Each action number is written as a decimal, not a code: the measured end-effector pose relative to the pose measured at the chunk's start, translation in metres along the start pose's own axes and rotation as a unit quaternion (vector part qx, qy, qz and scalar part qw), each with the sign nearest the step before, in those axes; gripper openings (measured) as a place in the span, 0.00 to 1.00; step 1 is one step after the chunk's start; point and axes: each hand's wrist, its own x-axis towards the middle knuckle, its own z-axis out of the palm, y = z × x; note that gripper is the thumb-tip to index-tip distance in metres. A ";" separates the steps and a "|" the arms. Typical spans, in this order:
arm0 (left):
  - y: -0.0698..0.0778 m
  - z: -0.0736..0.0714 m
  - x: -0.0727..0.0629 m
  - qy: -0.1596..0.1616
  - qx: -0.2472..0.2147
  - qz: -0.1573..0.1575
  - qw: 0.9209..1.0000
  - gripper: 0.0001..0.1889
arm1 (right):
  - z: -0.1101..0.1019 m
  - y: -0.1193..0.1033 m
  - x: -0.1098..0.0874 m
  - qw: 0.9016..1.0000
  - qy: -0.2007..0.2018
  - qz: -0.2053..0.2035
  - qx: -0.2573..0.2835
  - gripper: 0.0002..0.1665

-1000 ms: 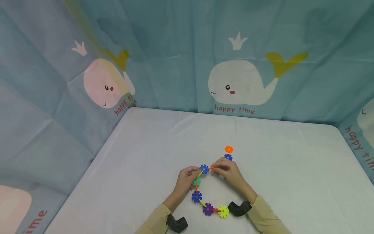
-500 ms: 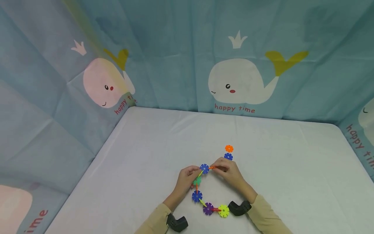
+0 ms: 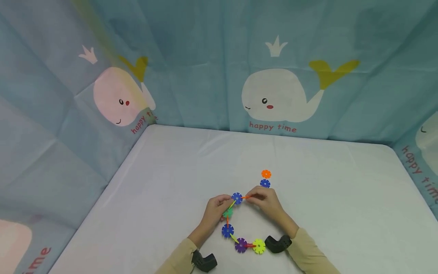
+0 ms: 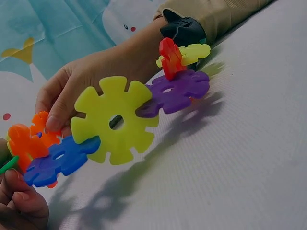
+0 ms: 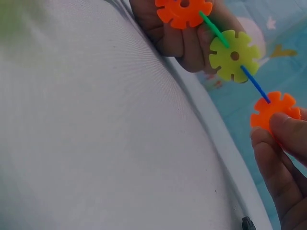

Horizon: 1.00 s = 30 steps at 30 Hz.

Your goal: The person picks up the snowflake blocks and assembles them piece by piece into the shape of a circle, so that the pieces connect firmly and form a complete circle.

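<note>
A chain of slotted plastic snowflake discs (image 3: 227, 230) curves between the hands, its colours including blue, purple, green and yellow. My left hand (image 3: 215, 213) grips its upper left part, beside a green disc (image 3: 227, 212). Between finger and thumb, my right hand (image 3: 267, 201) pinches an orange disc (image 5: 268, 115) at the chain's upper end. This disc joins a blue one (image 3: 237, 198). In the left wrist view, a yellow disc (image 4: 112, 143) stands upright between a blue and a purple disc (image 4: 177, 91). The left fingers partly hide the green part.
Beyond the right hand, an orange disc (image 3: 266, 174) and a blue disc (image 3: 265, 183) lie on the white table (image 3: 164, 171). Fabric walls with printed whales (image 3: 273, 95) enclose the table's back and sides. Black wrist devices (image 3: 204, 262) sit near both sleeves.
The whole head view has shifted slightly, so everything appears a little further left. Both hands keep their hold on the chain, with barely any movement between them.
</note>
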 end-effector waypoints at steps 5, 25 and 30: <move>0.000 -0.002 0.000 -0.005 -0.002 0.006 1.000 0.11 | 0.000 -0.001 0.002 1.000 -0.012 0.011 0.003 0.06; 0.002 0.005 -0.002 0.009 -0.017 -0.002 1.000 0.09 | -0.001 -0.001 0.000 0.998 -0.042 0.020 0.042 0.12; 0.003 0.004 -0.002 0.031 -0.029 0.010 0.999 0.10 | -0.013 0.012 -0.002 0.999 -0.040 0.021 -0.007 0.14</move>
